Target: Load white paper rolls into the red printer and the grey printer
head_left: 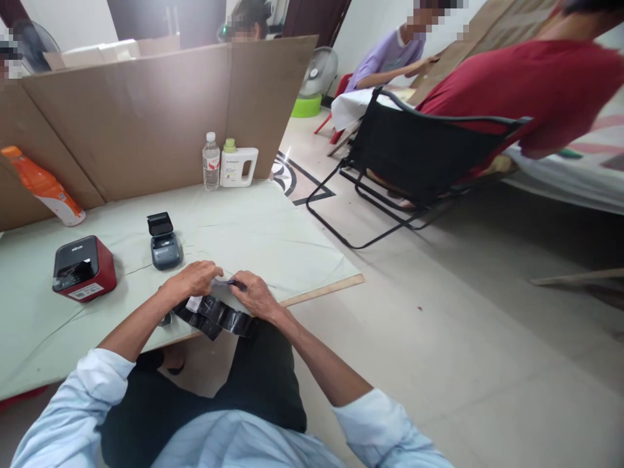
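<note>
My left hand (192, 279) and my right hand (253, 294) meet at the near edge of the table (253, 227). Both pinch a small pale piece (221, 282) between their fingertips. A glossy black strip (214, 315) hangs folded below the hands, over the table edge and my lap. What the pale piece is cannot be made out. A dark grey label printer (164, 244) with its lid up stands just behind my left hand. A red and black printer (84, 266) sits further left.
A cardboard screen (146, 117) walls off the table's back. A water bottle (211, 162), a white jug (238, 166) and an orange bottle (43, 186) stand near it. A black folding chair (414, 156) with a person in red is at right; others sit beyond.
</note>
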A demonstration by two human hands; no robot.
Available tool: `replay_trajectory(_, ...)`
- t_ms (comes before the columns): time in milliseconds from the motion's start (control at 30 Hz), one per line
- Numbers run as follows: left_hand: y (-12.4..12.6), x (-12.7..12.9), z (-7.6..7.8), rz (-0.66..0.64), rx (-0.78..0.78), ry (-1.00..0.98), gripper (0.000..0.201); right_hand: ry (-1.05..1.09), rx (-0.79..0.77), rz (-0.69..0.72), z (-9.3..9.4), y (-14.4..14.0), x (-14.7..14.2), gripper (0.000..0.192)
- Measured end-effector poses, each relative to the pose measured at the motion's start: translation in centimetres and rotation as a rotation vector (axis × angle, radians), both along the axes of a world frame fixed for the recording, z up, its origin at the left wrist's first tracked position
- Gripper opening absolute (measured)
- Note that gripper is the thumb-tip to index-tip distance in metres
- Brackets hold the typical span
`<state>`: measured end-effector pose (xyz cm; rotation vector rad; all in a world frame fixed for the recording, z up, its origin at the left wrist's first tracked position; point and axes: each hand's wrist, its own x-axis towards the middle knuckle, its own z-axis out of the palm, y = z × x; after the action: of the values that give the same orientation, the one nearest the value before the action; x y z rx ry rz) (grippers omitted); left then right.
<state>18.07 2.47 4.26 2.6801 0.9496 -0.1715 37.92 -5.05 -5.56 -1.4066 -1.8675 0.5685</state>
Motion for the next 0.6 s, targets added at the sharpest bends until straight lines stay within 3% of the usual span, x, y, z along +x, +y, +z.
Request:
replay_trajectory(200,-3.7,-4.1,2.2,0.158,0.128,-0.067,0.035,0.032,0.053,-0.002,-0.1,-0.4,-0.1,0.013)
replay_trajectory(400,-8.7,-6.1,1.4,0.230,0.247,0.070,0.025,0.091,0.190,-0.131,2.0,-2.8,-0.5,0.029)
replay_trajectory(500,-9.9,-6.9,1.7,0.294,0.289,-0.059,0.021,0.042,0.279,-0.158,2.7,-4.9,-1.5,0.018)
replay_trajectory(600,-10.1,-8.7,2.2,0.428,0.356,-0.315,0.024,-0.057,0.239,-0.020,2.2,-6.2,-3.3,0.024)
